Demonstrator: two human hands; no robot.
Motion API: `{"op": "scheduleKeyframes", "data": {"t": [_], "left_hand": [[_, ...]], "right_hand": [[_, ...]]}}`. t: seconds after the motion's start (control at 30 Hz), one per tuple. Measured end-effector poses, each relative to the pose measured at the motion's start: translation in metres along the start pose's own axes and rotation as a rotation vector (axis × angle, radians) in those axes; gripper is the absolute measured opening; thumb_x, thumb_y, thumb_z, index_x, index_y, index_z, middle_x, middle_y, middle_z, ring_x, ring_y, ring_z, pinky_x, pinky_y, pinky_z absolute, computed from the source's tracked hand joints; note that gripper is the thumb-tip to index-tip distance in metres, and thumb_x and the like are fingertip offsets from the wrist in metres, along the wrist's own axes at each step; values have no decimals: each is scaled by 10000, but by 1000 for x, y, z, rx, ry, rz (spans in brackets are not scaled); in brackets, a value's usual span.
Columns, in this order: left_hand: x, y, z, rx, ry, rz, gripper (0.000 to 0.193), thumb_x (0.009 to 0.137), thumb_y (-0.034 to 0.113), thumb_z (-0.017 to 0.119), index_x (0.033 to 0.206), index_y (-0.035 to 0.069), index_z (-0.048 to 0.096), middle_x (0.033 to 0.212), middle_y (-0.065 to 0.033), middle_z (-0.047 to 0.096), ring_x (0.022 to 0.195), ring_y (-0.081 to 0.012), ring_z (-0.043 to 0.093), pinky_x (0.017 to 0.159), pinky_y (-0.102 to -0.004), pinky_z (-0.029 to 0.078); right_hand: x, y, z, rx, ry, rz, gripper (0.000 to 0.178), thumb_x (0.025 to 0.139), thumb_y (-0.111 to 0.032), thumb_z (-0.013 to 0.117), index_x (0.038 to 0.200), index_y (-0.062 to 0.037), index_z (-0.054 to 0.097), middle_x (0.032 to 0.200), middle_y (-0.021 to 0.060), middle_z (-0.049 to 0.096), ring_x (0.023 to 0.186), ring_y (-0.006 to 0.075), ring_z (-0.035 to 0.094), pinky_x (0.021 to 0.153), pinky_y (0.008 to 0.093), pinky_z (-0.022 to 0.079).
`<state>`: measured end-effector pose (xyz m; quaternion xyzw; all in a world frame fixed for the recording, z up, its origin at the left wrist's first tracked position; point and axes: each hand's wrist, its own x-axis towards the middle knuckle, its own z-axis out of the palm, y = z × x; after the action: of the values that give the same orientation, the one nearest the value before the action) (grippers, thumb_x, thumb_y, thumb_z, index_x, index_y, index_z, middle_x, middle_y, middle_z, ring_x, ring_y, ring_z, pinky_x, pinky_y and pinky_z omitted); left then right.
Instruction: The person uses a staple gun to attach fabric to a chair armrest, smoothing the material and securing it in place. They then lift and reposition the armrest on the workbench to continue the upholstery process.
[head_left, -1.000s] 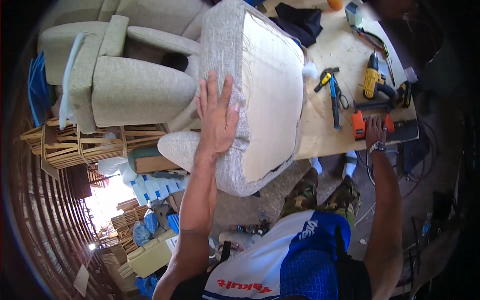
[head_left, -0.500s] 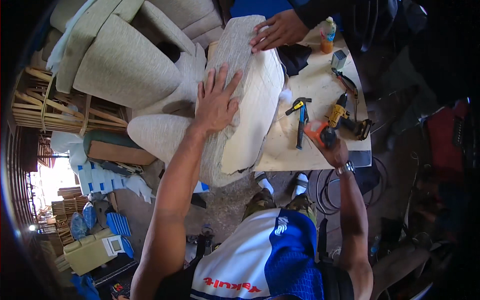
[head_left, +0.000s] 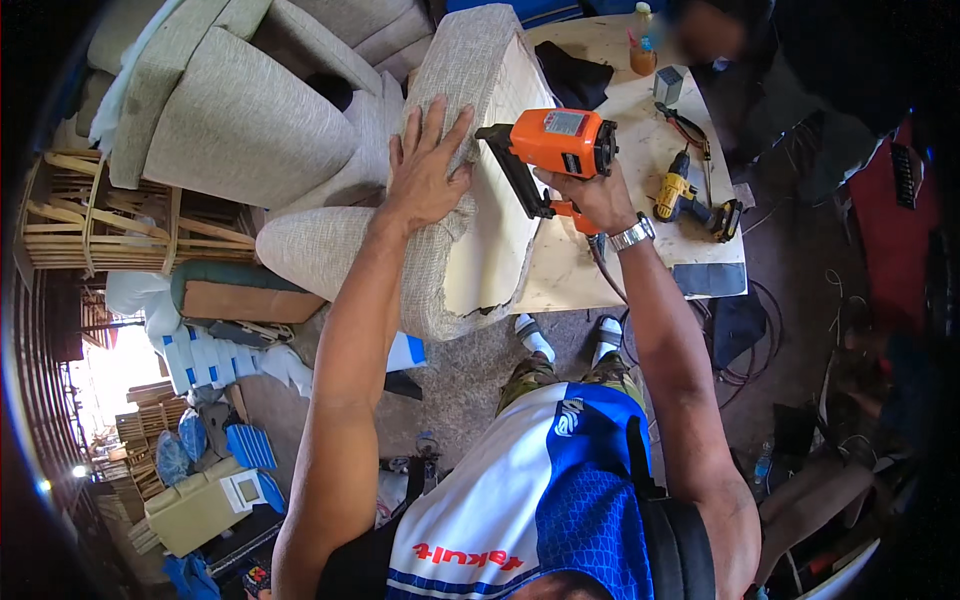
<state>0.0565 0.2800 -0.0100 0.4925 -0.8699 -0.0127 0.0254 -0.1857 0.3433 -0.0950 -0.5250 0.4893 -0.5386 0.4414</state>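
My left hand (head_left: 428, 165) lies flat with fingers spread on the beige fabric edge of an upholstered cushion piece (head_left: 440, 250) that rests on a wooden workbench (head_left: 570, 270). My right hand (head_left: 592, 192) grips the handle of an orange staple gun (head_left: 555, 145). Its black nose touches the cushion's pale underside just right of my left hand. A metal watch sits on my right wrist.
A yellow cordless drill (head_left: 685, 200), pliers (head_left: 680, 125), a bottle (head_left: 643, 50) and a dark cloth (head_left: 575, 75) lie on the bench. Another person stands at the bench's far side (head_left: 800, 60). Beige armchairs (head_left: 230, 120) stand left, wooden frames (head_left: 100, 220) beyond them.
My right hand lifted the orange staple gun off the bench and brought it up to the cushion's edge. My left hand stayed pressed on the fabric. The other person's hand left the cushion.
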Motion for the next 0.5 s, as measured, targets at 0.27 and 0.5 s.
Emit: {"op": "scheduleKeyframes", "data": {"t": [0.27,0.5], "left_hand": [[1,6,-3,-19,3,5,883,807,195,674,1569,319,247,1661,-97,80,1504,-429,71,1162,-648,84],[1,3,-5,2,17,5,941,761,213,716,1570,314,247,1660,-99,89,1505,-425,72,1172,-635,81]], "right_hand": [[-1,20,14,-86,42,-103,479,786,-278,834,1181,-73,656,1040,73,722,952,187,683,868,360,536],[-12,20,20,-117,13,-75,492,770,-322,828,1169,-82,670,1067,105,728,996,259,696,905,376,527]]}}
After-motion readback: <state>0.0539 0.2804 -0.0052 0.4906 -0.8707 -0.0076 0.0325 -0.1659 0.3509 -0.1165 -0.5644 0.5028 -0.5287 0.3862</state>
